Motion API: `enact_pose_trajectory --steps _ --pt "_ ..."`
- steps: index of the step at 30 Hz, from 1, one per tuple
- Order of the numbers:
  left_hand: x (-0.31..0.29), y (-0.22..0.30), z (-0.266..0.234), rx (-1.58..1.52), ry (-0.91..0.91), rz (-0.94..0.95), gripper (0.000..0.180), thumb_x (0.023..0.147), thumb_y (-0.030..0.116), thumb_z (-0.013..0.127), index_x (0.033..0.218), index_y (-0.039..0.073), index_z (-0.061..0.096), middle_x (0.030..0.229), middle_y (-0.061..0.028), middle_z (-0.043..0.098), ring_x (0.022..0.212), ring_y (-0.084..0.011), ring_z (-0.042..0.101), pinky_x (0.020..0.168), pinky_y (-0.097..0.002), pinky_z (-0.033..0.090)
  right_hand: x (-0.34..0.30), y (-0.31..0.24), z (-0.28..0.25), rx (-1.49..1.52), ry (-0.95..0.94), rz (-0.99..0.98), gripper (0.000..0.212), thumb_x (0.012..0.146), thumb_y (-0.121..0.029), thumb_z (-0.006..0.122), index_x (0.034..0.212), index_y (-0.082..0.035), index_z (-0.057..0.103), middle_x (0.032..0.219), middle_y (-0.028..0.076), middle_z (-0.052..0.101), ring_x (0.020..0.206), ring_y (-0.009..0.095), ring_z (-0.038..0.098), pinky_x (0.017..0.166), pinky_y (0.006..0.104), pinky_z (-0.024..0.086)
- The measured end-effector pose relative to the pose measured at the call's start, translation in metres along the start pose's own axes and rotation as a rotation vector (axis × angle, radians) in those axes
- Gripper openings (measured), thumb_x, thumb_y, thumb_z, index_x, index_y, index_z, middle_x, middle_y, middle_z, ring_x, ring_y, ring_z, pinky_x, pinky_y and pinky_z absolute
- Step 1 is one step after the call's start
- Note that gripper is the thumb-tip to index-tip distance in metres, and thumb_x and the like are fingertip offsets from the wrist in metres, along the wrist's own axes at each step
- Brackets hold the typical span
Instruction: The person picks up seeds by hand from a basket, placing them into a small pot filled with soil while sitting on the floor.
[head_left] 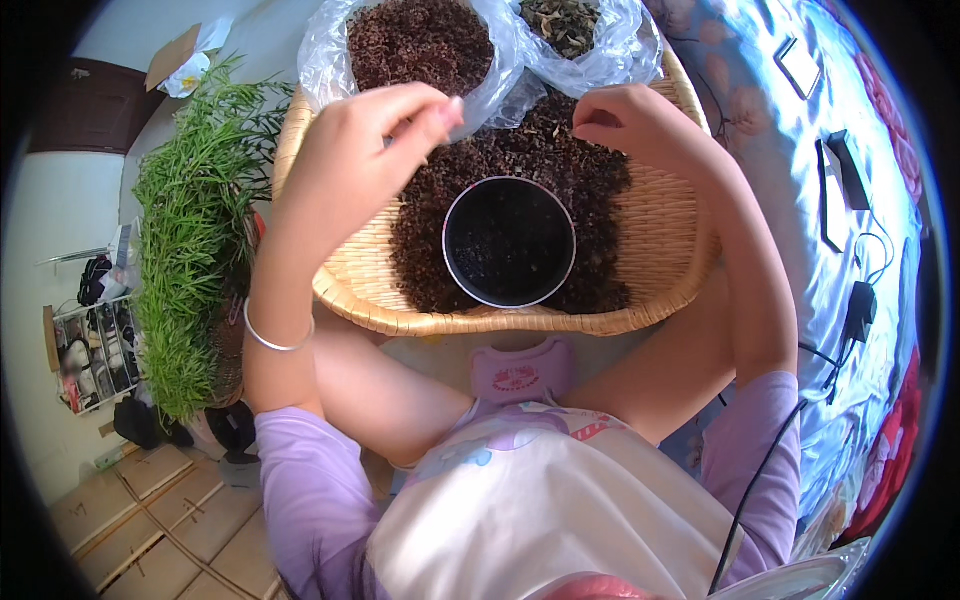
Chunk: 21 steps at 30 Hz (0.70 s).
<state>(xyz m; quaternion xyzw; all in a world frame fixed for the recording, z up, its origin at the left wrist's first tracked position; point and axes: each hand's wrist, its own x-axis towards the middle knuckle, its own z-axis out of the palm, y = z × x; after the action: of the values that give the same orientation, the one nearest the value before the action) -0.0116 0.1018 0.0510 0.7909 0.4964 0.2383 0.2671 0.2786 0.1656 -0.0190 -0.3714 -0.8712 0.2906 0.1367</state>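
A shallow woven basket (pixel 665 235) rests across my legs, with dark brown dried bits (pixel 425 225) spread over its middle. Among them, near the front rim, stands a round bowl (pixel 510 242) with a black inside and a pale rim. My left hand (pixel 385 125) hovers over the basket's left side, thumb and fingers pinched together; anything between them is too small to name. Above the far right of the pile is my right hand (pixel 630 118), its fingers curled in and their tips pressed together. Whatever it may hold is hidden.
Two clear plastic bags stand at the basket's far side: one of reddish-brown bits (pixel 420 45), one of greenish dried leaves (pixel 560 25). A leafy green plant (pixel 190 240) is at the left. On the right, a bed with a blue patterned cover (pixel 770 200) carries black devices and cables.
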Motion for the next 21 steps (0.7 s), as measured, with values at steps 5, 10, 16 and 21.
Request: enact_pose_trajectory --steps 5,10,16,21 --pt "-0.016 0.016 0.018 -0.154 -0.170 -0.082 0.027 0.095 0.023 0.055 0.110 0.001 0.064 0.095 -0.0047 0.064 0.072 -0.0078 0.060 0.053 -0.0187 0.047 -0.008 -0.040 -0.007 0.513 -0.080 0.245 0.013 0.088 -0.017 0.065 0.091 -0.004 0.063 0.075 0.000 0.062 0.063 0.006 0.056 0.054 0.0208 0.045" --pt "-0.017 0.026 0.026 -0.533 -0.302 -0.229 0.034 0.091 0.019 0.061 0.119 -0.001 0.057 0.098 -0.0063 0.064 0.072 -0.0078 0.059 0.051 -0.0186 0.048 -0.013 -0.062 -0.007 0.838 -0.107 0.205 0.014 0.089 -0.018 0.065 0.088 -0.004 0.061 0.073 -0.002 0.059 0.059 0.004 0.054 0.052 0.0177 0.043" --pt "-0.019 0.026 0.024 -0.734 -0.373 -0.293 0.029 0.091 0.017 0.061 0.112 -0.002 0.058 0.104 -0.0089 0.065 0.071 -0.0073 0.058 0.049 -0.0181 0.049 -0.011 -0.070 0.001 0.881 -0.135 0.217 0.016 0.086 -0.020 0.064 0.090 -0.005 0.064 0.073 -0.001 0.061 0.061 0.005 0.055 0.053 0.0185 0.043" --pt "-0.018 0.025 0.028 -0.687 -0.316 -0.299 0.025 0.092 0.018 0.060 0.108 -0.001 0.059 0.100 -0.0071 0.066 0.069 -0.0062 0.058 0.048 -0.0170 0.047 -0.010 -0.073 0.002 0.855 -0.125 0.220 0.019 0.085 -0.022 0.064 0.092 -0.005 0.066 0.073 -0.001 0.062 0.061 0.005 0.054 0.055 0.0188 0.042"
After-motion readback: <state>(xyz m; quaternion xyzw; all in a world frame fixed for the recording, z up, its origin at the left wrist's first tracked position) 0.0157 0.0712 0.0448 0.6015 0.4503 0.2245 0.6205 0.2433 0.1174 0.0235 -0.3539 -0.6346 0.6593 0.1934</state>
